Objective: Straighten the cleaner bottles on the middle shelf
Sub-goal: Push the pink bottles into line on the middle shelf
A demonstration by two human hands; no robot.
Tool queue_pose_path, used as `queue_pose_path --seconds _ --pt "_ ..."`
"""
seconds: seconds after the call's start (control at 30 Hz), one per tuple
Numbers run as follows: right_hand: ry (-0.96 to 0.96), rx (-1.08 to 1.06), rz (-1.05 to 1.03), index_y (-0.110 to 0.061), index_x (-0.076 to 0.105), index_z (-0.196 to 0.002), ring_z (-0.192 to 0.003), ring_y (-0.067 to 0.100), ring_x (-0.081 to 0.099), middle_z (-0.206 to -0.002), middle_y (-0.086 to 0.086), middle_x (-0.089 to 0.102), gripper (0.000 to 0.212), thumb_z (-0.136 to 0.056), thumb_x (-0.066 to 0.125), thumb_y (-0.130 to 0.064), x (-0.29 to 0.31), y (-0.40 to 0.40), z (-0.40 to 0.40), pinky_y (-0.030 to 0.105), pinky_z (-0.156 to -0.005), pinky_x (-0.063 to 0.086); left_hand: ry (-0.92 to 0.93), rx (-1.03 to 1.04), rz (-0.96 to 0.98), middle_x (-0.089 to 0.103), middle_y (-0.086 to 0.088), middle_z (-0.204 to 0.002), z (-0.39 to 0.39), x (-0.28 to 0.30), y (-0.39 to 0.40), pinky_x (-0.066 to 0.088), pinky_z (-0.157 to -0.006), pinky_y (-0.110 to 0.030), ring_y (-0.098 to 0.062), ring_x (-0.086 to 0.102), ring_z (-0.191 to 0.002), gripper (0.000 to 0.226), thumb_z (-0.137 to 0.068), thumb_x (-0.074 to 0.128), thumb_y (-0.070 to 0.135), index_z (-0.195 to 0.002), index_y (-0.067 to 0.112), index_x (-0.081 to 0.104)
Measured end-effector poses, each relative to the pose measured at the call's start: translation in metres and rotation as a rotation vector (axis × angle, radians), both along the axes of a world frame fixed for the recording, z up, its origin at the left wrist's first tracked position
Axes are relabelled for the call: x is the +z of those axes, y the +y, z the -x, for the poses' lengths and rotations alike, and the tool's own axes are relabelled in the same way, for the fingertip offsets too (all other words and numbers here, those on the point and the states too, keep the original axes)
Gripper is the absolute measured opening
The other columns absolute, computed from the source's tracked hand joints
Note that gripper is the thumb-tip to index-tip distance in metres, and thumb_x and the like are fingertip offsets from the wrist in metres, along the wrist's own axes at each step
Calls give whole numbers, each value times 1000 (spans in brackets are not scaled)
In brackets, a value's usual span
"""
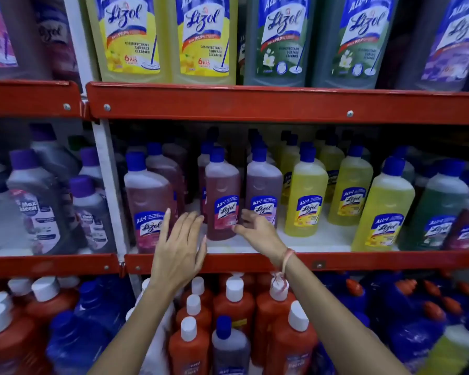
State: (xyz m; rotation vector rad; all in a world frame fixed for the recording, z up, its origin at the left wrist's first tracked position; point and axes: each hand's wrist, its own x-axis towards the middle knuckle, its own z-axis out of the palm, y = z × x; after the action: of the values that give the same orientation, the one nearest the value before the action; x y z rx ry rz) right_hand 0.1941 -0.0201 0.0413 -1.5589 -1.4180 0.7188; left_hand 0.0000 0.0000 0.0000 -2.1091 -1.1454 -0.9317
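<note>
- Left hand (178, 250): arm reaching up and forward, palm away, fingers spread and extended, holding nothing.
- Right hand (257, 230): arm reaching in from the lower right, fingers loosely curled, empty, a thread band on the wrist.

Retail shop, cleaning-goods aisle: red steel shelf rails (255, 105) w/ rows of identical labelled plastic Lizol cleaner bottles (306, 201), multiple tiers.
</note>
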Motion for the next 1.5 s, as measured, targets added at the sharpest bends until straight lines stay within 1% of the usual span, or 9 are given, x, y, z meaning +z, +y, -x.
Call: queue_pose_path --seconds 0.13,0.23,0.37,0.5,0.7,0.87,1.03,1.2,1.5 --pt "-85 9 11 -8 55 -130 -124 32 62 -131 15 67 53 -82 69 -27 -12 14 9 44 -109 46 86 30 99 64 -17 -123 5 -32 2 22 -114 -53 -31 60 -115 49 -93 41 35 -124 1 57" --pt "-90 0 31 -6 46 -136 -118 29 64 -126 12 68 58 -87 69 -27 -17 24 19 30 -97 46 40 32 200 59 -13 -134 10 -48 -1 16 -117 -54 -27 55 -123 55 -95 34 44 -129 6 54" --pt "2 -49 33 -1 23 -152 -123 32 61 -133 16 64 83 -90 68 -34 -17 37 31 33 -100 45 33 29 227 45 -11 -147 12 -54 1 6 -118 -57 -22 38 -136 60 -93 36 47 -139 10 42" --pt "55 -78 28 -3 26 -150 -123 32 61 -135 16 62 77 -93 64 -38 -21 42 31 32 -98 45 61 28 235 36 -11 -152 16 -54 4 1 -118 -55 -21 27 -140 67 -93 34 51 -146 11 32" --pt "-36 -100 -10 -5 45 -140 -120 32 64 -132 15 65 58 -94 64 -34 -25 37 25 31 -91 48 93 62 256 37 -11 -152 15 -53 1 8 -116 -57 -21 28 -140 70 -92 33 55 -145 10 34" --pt "-32 -68 1 -4 31 -148 -123 31 61 -135 16 62 73 -91 68 -33 -22 39 27 37 -102 48 106 113 292 45 -12 -147 12 -51 -1 16 -112 -63 -22 29 -139 71 -91 33 56 -142 7 39" --pt "63 -67 -7 -2 35 -137 -122 33 62 -134 18 62 64 -89 72 -25 -18 41 28 38 -99 49 82 151 341 51 -12 -142 10 -51 0 17 -107 -73 -22 31 -136 71 -90 29 56 -138 6 44" --pt "33 -21 12 -3 40 -132 -122 32 62 -133 17 62 61 -87 73 -28 -15 40 24 34 -95 49 88 178 393 50 -13 -143 10 -51 0 20 -105 -73 -25 42 -135 73 -94 13 57 -139 6 39" --pt "-38 83 53 -8 37 -140 -123 30 62 -135 14 63 70 -86 74 -32 -10 35 18 35 -99 50 118 192 396 50 -13 -143 9 -51 0 15 -108 -71 -26 44 -134 75 -91 20 58 -138 4 43"
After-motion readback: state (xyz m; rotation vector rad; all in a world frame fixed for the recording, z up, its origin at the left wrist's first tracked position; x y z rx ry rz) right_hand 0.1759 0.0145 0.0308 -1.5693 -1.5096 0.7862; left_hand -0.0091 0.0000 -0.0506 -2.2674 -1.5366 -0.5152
